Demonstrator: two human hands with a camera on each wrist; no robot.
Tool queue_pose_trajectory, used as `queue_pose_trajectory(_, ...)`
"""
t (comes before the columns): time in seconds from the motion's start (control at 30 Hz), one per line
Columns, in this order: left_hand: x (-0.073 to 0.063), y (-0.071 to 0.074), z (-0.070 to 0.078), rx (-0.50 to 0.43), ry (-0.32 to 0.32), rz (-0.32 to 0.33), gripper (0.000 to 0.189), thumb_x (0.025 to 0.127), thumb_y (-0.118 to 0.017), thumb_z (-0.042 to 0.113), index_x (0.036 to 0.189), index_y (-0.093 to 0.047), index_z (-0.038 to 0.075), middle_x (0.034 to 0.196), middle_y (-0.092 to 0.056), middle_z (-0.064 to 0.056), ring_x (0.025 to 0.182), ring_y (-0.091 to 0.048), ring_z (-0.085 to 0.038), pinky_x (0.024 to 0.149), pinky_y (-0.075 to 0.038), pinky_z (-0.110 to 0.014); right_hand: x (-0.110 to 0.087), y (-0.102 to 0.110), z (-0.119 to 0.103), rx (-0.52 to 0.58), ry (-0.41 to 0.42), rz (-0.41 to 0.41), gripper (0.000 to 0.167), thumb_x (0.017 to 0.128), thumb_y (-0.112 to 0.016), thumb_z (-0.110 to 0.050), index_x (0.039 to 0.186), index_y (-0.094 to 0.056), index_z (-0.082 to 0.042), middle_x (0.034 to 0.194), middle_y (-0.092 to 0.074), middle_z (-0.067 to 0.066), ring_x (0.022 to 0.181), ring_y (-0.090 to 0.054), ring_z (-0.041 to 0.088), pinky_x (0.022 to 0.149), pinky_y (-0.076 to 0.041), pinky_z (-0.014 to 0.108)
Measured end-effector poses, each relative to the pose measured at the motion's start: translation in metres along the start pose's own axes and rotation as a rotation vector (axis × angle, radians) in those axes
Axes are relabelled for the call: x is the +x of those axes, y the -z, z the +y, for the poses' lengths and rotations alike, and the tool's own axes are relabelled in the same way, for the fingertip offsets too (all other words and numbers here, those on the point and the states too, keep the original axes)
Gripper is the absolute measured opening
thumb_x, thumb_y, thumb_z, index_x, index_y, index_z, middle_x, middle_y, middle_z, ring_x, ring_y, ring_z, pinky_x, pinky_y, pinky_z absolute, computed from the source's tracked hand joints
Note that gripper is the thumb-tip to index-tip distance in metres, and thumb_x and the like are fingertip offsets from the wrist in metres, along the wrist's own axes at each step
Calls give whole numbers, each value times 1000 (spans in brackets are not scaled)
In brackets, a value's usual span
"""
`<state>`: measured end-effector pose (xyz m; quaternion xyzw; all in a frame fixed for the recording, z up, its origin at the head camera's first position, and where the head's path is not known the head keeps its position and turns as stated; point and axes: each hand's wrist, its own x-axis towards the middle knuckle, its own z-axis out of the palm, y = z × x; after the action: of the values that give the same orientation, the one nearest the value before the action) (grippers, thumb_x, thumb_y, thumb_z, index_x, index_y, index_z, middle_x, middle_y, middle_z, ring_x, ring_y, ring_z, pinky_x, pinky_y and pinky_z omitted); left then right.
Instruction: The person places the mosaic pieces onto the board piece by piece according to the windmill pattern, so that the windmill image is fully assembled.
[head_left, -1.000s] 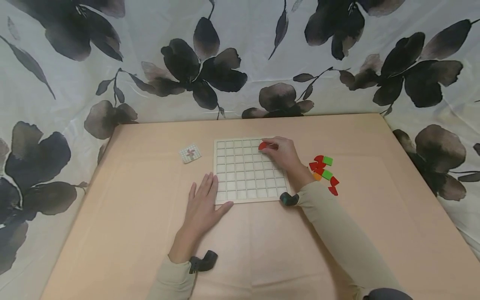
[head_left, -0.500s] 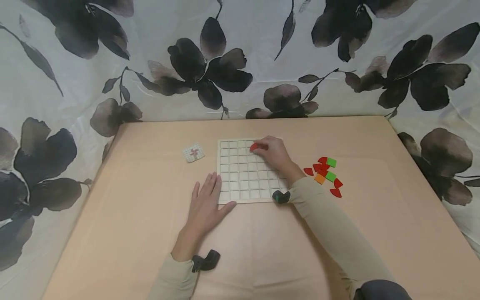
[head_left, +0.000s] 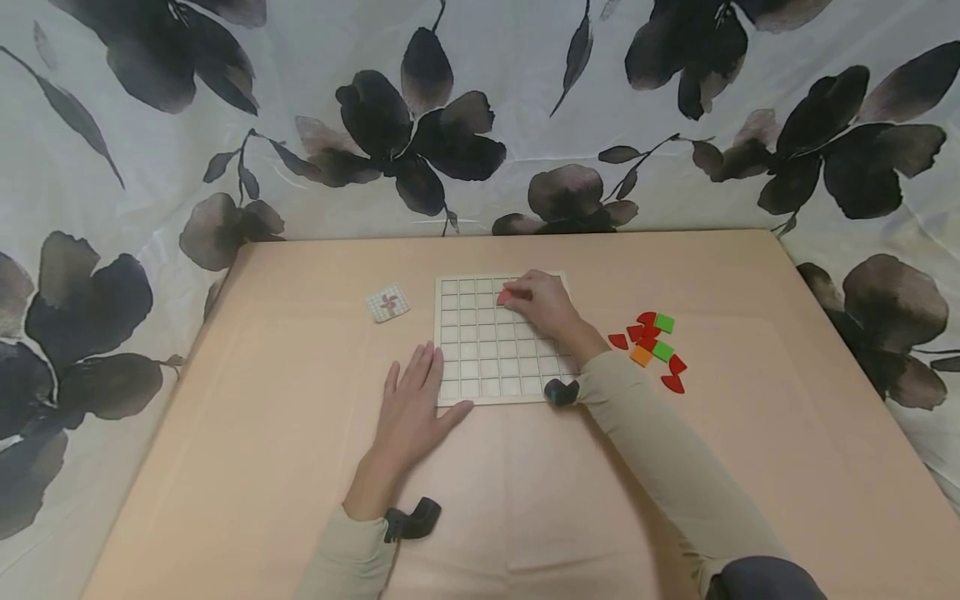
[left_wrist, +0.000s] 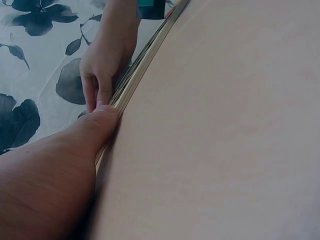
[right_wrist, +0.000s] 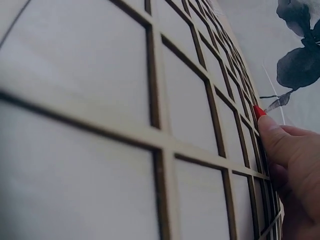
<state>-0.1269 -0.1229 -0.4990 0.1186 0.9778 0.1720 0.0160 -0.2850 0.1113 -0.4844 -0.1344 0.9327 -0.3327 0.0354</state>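
A white grid board [head_left: 480, 367] with raised wooden lines lies on the table. My right hand [head_left: 546, 303] is over its upper part and pinches a small red rounded tile [head_left: 503, 297] between thumb and fingertips, low over a cell in the second row. The right wrist view shows the red tip [right_wrist: 259, 112] at the thumb, close to the grid lines. My left hand [head_left: 408, 412] lies flat with fingers straight along the board's left edge, its thumb at the lower left corner. In the left wrist view that thumb [left_wrist: 102, 122] touches the board's edge [left_wrist: 145, 65].
Right of the board lies a loose group of red rounded tiles [head_left: 672, 384], green square tiles [head_left: 663, 323] and an orange square tile [head_left: 641, 356]. A small card [head_left: 387, 303] with a printed grid and reddish pattern lies left of the board. Flowered cloth [head_left: 322, 217] hangs behind the table.
The right hand has carried the red tile left across the board's upper rows and lowered it slightly toward a cell. The left hand stays at the board's edge.
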Motion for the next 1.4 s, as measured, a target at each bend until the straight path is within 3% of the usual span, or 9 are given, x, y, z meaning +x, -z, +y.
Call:
queue_pose_trajectory(0.77, 4, 4, 2, 7, -1, 3, 91, 86, -49, 66, 150, -25, 5, 159, -19, -10, 149, -11, -22, 119, -6, -51, 7, 13, -8, -29, -58, -121, 41, 84, -72, -22, 123, -65, -10, 103, -62, 7, 92, -53, 20, 83, -46, 33)
queue_pose_trajectory(1.4, 0, 0, 2, -1, 7, -7, 90, 87, -48, 65, 151, -24, 6, 159, -18, -10, 149, -9, -22, 119, -4, -51, 2, 10, -4, 7, -70, -145, 45, 86, -70, -24, 128, -62, -11, 110, -58, 7, 96, -50, 20, 85, -45, 34)
